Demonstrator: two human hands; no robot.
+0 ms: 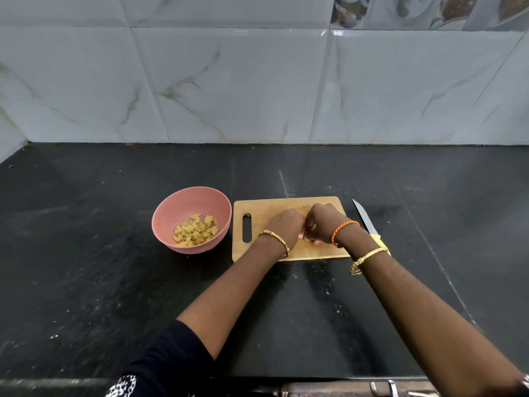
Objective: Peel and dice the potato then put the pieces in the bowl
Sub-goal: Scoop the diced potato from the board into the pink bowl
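Observation:
A pink bowl [160,222] stands on the black counter left of the wooden cutting board [257,209]. It holds several yellow diced potato pieces [196,232]. My left hand [282,227] and my right hand [325,220] are on the middle of the board, knuckles up. Their fingers bend down and meet at the tips. Whatever lies under or between them is hidden, and no loose potato shows on the board. A knife [363,217] with a yellow handle lies on the counter just right of the board, partly under my right wrist.
The black counter [114,282] stretches wide to the left, right and front. A tiled wall [257,81] closes the back. The counter's front edge runs along the bottom of the view, with metal fittings [383,389] at the lower right.

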